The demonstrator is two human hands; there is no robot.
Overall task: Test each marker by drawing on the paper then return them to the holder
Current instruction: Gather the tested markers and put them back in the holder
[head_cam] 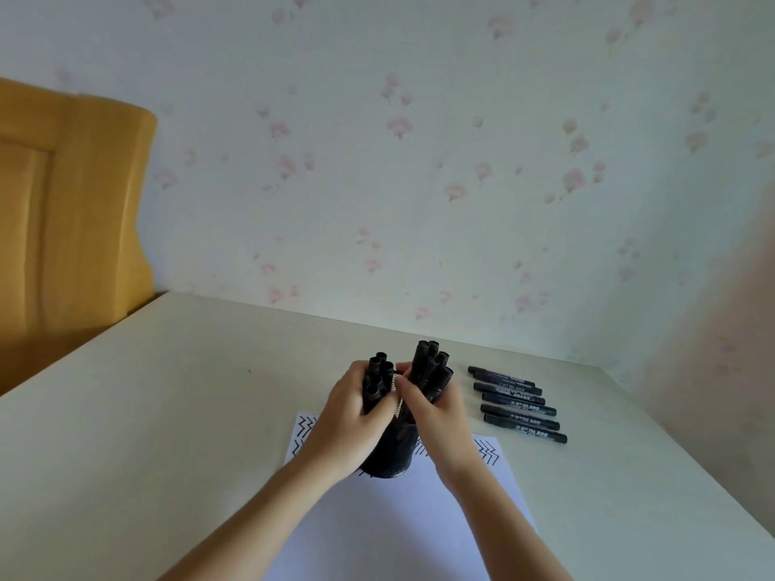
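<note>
A black mesh holder [388, 457] stands on the far part of a white sheet of paper [377, 522] that carries black zigzag marks. Several black markers stick up out of the holder in two bunches. My left hand [346, 421] grips the left bunch [377, 373]. My right hand [436, 417] grips the right bunch [432, 364]. Both hands cover the upper part of the holder. To the right, several more black markers [518, 402] lie side by side on the table.
The pale table [167, 413] runs back to a flowered wall. A yellow wooden panel [71, 211] stands beyond its left edge. The table's right edge slants down past the lying markers.
</note>
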